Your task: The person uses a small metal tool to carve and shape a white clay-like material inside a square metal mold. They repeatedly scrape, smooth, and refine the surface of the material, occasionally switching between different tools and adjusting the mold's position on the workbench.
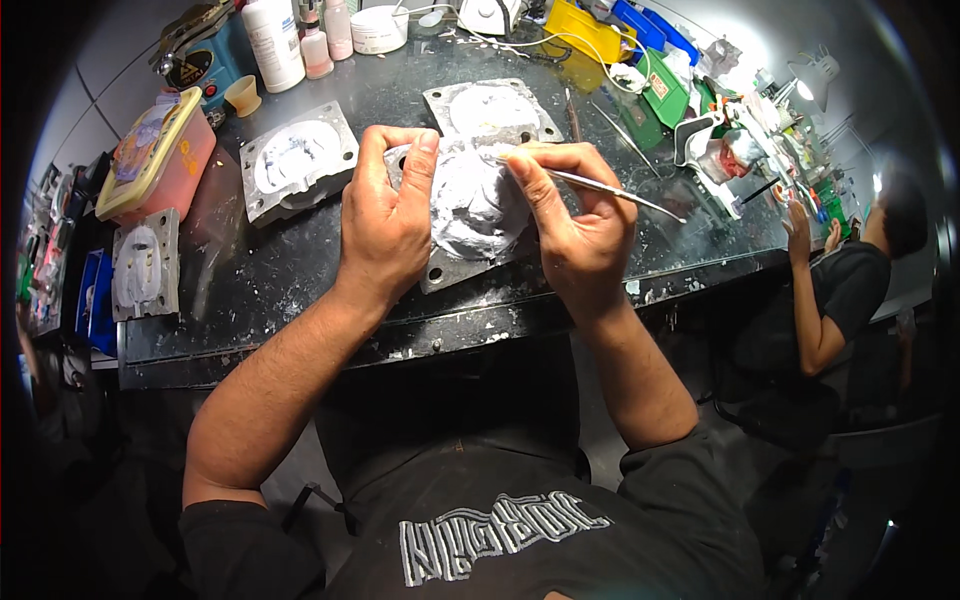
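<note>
Between my hands lies a square grey metal mould plate point(462, 274) with corner holes, filled with a rounded mass of white plaster-like material point(468, 218). My left hand point(388, 215) grips the plate's left side, its thumb raised along the edge and its fingers bent. In my right hand point(583, 222) is a thin metal carving tool point(625, 194), pinched between thumb and fingers like a pen. The tool's working tip is at the far part of the white material, partly hidden by my fingers. Its other end sticks out to the right.
More filled mould plates sit behind point(545, 122), to the left point(345, 118) and at the far left point(168, 290). A pink tub with a yellow lid point(185, 165), bottles point(272, 45) and a white bowl point(380, 32) stand around. Thin tools point(625, 135) lie right; a person point(850, 285) sits beyond.
</note>
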Action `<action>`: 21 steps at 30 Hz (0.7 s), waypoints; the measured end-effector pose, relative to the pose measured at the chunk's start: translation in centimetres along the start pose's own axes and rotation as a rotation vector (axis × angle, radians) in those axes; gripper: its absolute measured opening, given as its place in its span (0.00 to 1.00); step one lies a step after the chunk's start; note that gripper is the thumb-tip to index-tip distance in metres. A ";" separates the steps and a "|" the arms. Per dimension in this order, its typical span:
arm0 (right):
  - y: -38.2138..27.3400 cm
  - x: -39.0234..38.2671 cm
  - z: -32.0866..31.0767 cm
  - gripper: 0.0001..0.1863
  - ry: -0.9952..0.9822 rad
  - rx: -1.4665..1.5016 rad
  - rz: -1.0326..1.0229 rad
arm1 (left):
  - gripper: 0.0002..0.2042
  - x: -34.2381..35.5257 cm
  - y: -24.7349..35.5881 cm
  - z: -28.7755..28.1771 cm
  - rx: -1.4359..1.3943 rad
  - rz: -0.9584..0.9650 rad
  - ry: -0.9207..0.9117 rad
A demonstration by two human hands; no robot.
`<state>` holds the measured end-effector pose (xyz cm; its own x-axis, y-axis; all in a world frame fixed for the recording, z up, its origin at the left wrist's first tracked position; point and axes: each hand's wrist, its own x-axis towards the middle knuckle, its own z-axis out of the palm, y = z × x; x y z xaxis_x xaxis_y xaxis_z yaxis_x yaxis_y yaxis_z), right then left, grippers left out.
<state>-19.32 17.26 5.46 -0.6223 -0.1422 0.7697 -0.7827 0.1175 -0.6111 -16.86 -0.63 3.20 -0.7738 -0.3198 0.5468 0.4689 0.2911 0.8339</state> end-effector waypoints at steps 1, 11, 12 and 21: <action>-0.7 0.2 -0.1 0.05 -0.009 -0.075 0.007 | 0.11 0.0 0.1 -0.1 0.017 -0.030 -0.014; 1.6 0.9 -1.5 0.13 -0.178 -0.369 -0.520 | 0.11 0.1 0.2 -0.1 0.011 -0.037 -0.020; 1.4 0.7 -1.5 0.13 -0.187 -0.339 -0.445 | 0.11 0.0 0.1 -0.1 0.006 -0.054 -0.024; -1.1 -0.2 -1.7 0.14 -0.205 -0.218 -0.198 | 0.11 -0.5 0.8 -0.3 -0.019 -0.057 -0.026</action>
<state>-18.32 18.81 6.27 -0.4635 -0.3748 0.8029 -0.8829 0.2718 -0.3828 -16.00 -0.52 3.58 -0.8101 -0.3121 0.4963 0.4313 0.2562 0.8651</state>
